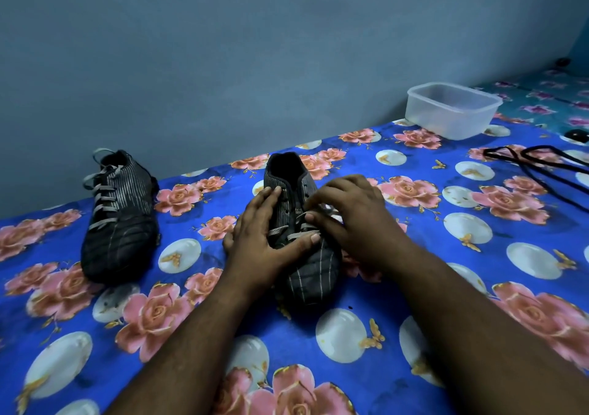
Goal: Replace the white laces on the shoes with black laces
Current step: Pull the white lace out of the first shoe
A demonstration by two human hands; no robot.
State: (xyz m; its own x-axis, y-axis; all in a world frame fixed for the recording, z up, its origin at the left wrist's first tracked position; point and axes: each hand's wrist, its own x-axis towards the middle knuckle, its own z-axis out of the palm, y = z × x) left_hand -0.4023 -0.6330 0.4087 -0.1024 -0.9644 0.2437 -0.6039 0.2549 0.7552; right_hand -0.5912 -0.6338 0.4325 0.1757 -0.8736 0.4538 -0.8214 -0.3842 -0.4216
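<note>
From the head view, your left hand [266, 234] lies flat and spread on the dark striped shoe with the half-undone white lace [306, 233], fingers open, thumb pressed across the lower eyelets, gripping nothing. Your right hand [345, 210] has its fingers curled together on the white lace [299, 234] at the mid eyelets, pinching a strand. If you tug hard while the left hand only rests, the shoe could slide or tip on the soft blue floral bedsheet [414, 287], or the lace tip could snag in an eyelet. The second dark shoe, still fully laced in white [119, 220], stands well apart on your left, near the wall. The black laces [538, 167] lie far right; the clear plastic tub [452, 110] sits behind them. There is open sheet toward you and between the shoes for drawing the lace out
</note>
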